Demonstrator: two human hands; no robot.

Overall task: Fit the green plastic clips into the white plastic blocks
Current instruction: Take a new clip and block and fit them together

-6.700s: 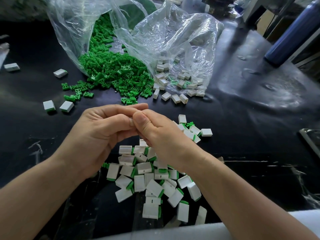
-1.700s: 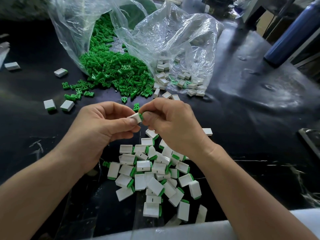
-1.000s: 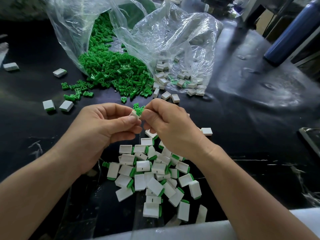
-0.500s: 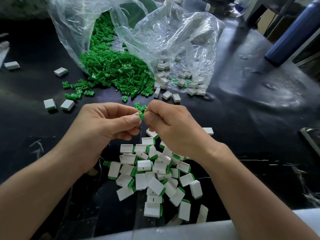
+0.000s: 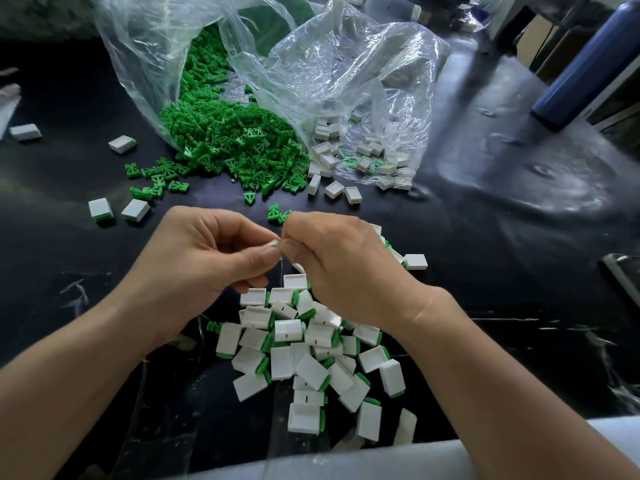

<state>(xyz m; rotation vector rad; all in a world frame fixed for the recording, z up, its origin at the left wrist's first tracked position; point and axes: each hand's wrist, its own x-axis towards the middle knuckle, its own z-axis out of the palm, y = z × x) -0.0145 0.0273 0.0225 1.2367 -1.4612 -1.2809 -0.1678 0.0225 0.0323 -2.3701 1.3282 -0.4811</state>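
Only a corner of the small white plastic block [image 5: 275, 243] shows between the fingertips; whether a clip sits in it is hidden. The left hand [image 5: 204, 268] and right hand [image 5: 341, 271], fingers curled, both pinch it above the heap of assembled white-and-green blocks [image 5: 304, 344].

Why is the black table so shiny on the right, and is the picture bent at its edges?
Head view: light glares off the black table at right and the crinkled clear bags; the wide lens bends the edges, so the blue cylinder leans; the pile of fitted blocks is sharp; the white block pinched by the left hand and right hand is mostly hidden.
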